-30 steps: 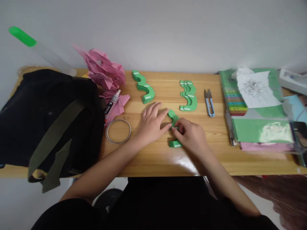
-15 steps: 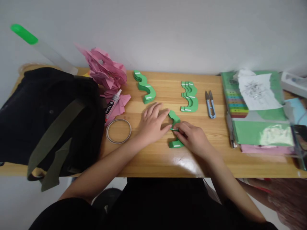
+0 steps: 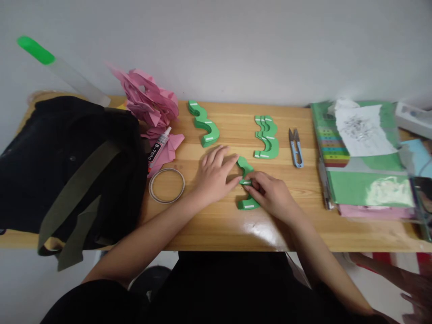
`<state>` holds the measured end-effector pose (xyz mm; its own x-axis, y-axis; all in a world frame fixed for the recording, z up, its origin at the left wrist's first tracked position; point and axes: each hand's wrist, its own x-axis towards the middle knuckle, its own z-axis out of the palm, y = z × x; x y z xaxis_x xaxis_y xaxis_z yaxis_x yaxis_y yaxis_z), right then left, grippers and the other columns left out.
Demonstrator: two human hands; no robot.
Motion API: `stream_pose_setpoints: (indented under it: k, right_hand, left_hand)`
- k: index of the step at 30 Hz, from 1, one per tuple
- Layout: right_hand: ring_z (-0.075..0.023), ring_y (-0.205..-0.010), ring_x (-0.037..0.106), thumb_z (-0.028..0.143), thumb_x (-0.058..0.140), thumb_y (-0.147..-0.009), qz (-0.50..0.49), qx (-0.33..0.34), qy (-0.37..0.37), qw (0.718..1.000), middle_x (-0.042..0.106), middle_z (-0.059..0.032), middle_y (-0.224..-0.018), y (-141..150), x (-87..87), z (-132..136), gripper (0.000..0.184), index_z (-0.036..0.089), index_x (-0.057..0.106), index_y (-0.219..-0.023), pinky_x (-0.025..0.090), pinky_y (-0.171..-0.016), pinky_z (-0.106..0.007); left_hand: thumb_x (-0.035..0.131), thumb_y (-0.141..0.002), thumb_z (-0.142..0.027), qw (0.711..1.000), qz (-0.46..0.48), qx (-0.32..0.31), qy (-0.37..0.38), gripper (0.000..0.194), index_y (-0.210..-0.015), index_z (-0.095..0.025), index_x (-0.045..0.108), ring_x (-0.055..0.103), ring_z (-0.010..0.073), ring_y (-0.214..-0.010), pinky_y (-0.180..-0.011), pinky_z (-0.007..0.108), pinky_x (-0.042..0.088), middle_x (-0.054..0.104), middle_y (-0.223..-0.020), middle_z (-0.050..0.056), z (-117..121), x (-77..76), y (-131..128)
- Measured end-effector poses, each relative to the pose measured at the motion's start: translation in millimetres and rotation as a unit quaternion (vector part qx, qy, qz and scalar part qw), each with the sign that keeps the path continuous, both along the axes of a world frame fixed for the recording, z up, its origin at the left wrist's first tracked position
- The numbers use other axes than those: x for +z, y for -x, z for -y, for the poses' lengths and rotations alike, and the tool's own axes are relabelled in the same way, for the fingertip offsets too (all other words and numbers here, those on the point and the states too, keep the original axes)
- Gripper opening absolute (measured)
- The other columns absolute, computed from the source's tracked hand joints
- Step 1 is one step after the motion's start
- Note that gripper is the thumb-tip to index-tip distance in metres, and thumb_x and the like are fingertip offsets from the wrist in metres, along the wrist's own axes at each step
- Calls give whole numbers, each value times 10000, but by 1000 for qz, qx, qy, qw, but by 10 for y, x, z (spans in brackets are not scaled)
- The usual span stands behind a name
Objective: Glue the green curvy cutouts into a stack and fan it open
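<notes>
A wavy green paper piece (image 3: pixel 245 167) lies mid-table on the wooden desk (image 3: pixel 216 225). My left hand (image 3: pixel 216 173) rests flat with fingers stretched out, its fingertips pressing the piece's left side. My right hand (image 3: pixel 270 193) is curled, fingers pinching the middle of the same green piece; its lower end (image 3: pixel 248 204) shows a white strip. Two more stacks of green wavy pieces lie further back, one on the left (image 3: pixel 204 123) and one on the right (image 3: pixel 267 137).
A black bag (image 3: pixel 64 171) fills the left end. Pink paper scraps (image 3: pixel 150 101), a glue tube (image 3: pixel 158 145) and a tape ring (image 3: pixel 166 185) lie beside it. Thread snips (image 3: pixel 295 146) and stacked coloured paper (image 3: pixel 361 157) are at the right. Another person's hand (image 3: pixel 415 288) shows bottom right.
My right hand's fingers have shifted slightly along the green piece. The view has tilted a little, and another person's hand has come into the bottom right corner.
</notes>
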<state>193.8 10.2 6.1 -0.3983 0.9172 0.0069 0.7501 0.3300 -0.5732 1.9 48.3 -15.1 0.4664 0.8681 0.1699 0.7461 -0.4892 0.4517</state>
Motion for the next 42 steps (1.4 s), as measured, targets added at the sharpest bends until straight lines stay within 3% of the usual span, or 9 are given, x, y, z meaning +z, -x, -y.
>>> stream_pose_setpoints:
  k: [5,10,14,27,35,42]
  right_hand:
    - [-121,-587,522,265,482,-897,1,7,5,1000,589,-10,-722,3,16,-10,107,203,553,-845,383,-557,-228]
    - [-125,-594,538,268,485,-907,3,9,1,1000,609,-18,-756,8,19,-13,118,196,572,-942,392,-564,-228]
    - [-127,-637,558,253,472,-913,17,14,4,1000,629,-35,-821,20,15,-21,113,194,566,-890,410,-610,-233]
    - [-106,-573,492,266,478,-917,-3,39,49,998,583,8,-738,-6,73,-117,92,205,540,-887,375,-565,-219]
    - [-122,-619,544,257,477,-913,0,42,68,997,644,-17,-803,6,64,-151,94,208,551,-879,407,-613,-236]
    - [-120,-642,545,304,478,-908,-70,34,109,991,618,-8,-757,-38,90,-153,142,201,529,-824,416,-610,-237]
  left_hand:
    - [650,-833,-401,1000,5,2,7,504,-1279,-195,539,360,321,-1344,-1082,521,308,437,-1422,158,1,-12,1]
    - [657,-829,-382,1000,2,2,4,501,-1282,-201,537,353,310,-1351,-1089,508,308,435,-1425,147,1,-11,4]
    - [659,-826,-379,1000,4,2,5,501,-1278,-199,541,353,315,-1351,-1090,514,302,434,-1426,153,0,-6,1]
    - [661,-823,-381,1000,-2,1,4,515,-1284,-185,545,364,323,-1346,-1080,511,319,441,-1416,165,-8,-10,2]
    - [656,-824,-388,1000,-2,1,1,515,-1284,-188,541,368,329,-1339,-1065,523,328,443,-1412,171,-4,-14,3]
    - [648,-832,-408,1000,-5,0,-4,512,-1283,-188,544,376,319,-1335,-1065,518,332,449,-1406,167,-6,-9,3]
